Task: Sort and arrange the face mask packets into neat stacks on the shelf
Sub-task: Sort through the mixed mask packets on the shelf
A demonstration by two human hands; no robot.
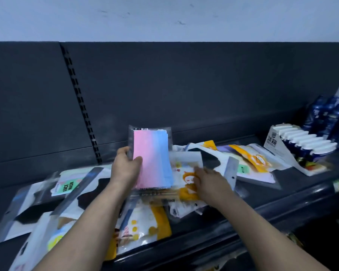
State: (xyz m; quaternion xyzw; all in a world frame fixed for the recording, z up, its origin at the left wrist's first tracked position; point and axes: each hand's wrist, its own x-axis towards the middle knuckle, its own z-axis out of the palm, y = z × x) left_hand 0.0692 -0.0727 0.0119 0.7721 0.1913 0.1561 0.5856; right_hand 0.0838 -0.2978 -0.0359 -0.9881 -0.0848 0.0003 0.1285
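My left hand (126, 167) grips the left edge of a clear packet of pink-to-blue masks (153, 157) and holds it upright above the pile. My right hand (207, 179) rests on a white and orange cartoon packet (186, 175) lying in the middle of the dark shelf (282, 184), fingers curled on its edge. Several more packets lie loose and overlapping around both hands: black-and-white ones (37, 210) with a green "FACE MASK" label at the left, yellow and white ones (143, 225) near the front edge, others (250, 161) to the right.
A white display box of small blue and white packs (301, 141) stands at the right end of the shelf, with dark blue wrapped packs (329, 116) behind it. The dark back panel (184, 90) with a slotted upright (80, 102) rises behind the pile.
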